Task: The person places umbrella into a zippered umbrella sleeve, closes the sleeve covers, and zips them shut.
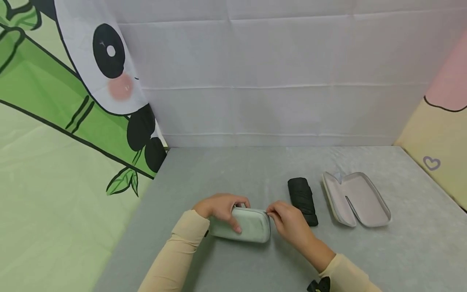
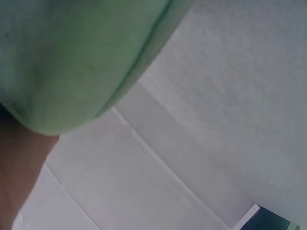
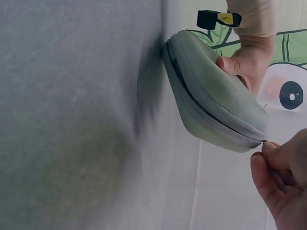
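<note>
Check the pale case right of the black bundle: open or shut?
Open: in the head view, the pale case shows two spread sections with a V-shaped gap.

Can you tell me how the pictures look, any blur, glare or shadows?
Head view: even light, no strong glare, soft shadows on the table by the case and left sleeve; left wrist view: the case looms close and soft; right wrist view: zipper fairly clear, darker shadow beside the case.

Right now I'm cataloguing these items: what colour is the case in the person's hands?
The case is pale green, showing best in the head view.
</note>
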Demonstrator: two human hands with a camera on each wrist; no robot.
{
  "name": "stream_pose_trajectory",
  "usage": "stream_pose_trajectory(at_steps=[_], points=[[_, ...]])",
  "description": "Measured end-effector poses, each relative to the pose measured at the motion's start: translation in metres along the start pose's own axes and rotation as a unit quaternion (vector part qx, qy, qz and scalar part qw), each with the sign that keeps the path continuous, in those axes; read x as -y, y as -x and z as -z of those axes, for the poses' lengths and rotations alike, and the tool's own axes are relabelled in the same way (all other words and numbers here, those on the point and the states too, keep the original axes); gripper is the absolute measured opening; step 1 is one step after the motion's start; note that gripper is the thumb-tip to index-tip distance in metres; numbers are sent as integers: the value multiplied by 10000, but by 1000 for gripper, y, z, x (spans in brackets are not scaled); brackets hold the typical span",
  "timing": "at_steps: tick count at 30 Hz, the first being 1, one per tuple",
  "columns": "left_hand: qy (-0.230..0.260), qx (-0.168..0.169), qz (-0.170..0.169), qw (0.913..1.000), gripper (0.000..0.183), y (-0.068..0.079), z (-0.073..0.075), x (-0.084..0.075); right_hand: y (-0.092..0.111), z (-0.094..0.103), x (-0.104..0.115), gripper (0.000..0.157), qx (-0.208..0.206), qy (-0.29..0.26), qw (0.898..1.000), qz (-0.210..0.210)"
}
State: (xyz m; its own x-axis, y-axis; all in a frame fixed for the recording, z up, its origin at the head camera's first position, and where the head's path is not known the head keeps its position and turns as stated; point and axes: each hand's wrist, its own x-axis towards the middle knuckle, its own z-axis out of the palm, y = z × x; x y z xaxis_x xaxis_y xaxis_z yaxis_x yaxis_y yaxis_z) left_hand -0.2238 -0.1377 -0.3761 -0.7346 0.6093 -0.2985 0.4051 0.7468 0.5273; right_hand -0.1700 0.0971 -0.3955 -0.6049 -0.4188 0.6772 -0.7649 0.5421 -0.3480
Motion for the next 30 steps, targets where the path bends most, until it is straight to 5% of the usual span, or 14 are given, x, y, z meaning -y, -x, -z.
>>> stream_pose_trajectory(at_steps=[9, 17, 23, 30], points=[[105, -239, 80, 9996, 48, 4, 2, 2, 5, -1, -4, 22, -271, 26, 9995, 138], [208, 50, 76, 9997, 49, 2, 10, -10, 4, -1, -8, 20, -338, 173, 9993, -30], [-215, 156, 305, 9992, 62, 0, 13, -19, 4, 0, -10, 19, -356, 155, 9992, -23], [-66, 213, 211, 9995, 59, 2, 14, -15, 3, 1, -9, 21, -325, 125, 9994, 17]])
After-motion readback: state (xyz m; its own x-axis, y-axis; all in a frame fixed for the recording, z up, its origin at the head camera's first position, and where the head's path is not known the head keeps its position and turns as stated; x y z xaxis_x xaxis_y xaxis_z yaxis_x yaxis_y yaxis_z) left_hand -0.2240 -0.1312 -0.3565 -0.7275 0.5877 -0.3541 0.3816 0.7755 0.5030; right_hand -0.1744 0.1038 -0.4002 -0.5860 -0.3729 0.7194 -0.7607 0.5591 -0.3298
